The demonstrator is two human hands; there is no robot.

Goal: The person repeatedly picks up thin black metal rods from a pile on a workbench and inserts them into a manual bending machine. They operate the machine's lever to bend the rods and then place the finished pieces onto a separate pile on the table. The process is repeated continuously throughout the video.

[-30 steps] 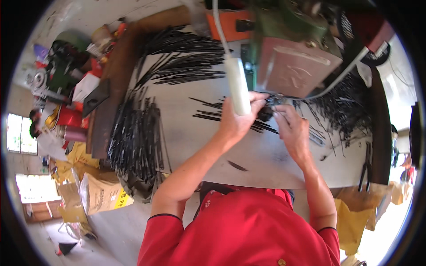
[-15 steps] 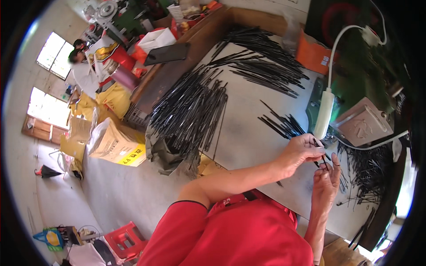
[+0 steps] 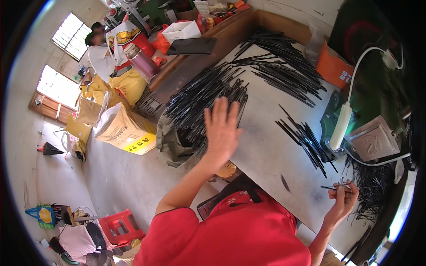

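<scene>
With fingers spread and flat, my left hand (image 3: 222, 133) is at the near right side of a big pile of thin black rods (image 3: 195, 97). Whether it touches them I cannot tell. At the right, my right hand (image 3: 344, 199) pinches a thin black rod (image 3: 327, 188), whose dark end points left beyond the fingertips. A smaller bunch of black rods (image 3: 306, 142) lies on the worktable (image 3: 262, 150) between my hands, near a green machine (image 3: 330, 119) lit by a white lamp (image 3: 341, 126).
More black rods (image 3: 288, 75) lie at the back. Thin black scraps (image 3: 366, 190) heap up by the right edge. An orange box (image 3: 335, 66) and a dark flat tablet-like thing (image 3: 191, 46) are at the table's rim. Sacks (image 3: 126, 128) stand left; people (image 3: 95, 37) are far left.
My left hand has left the right hand and swung left to the big pile, its fingers opening. The right hand has moved slightly down and right. The view has shifted a little.
</scene>
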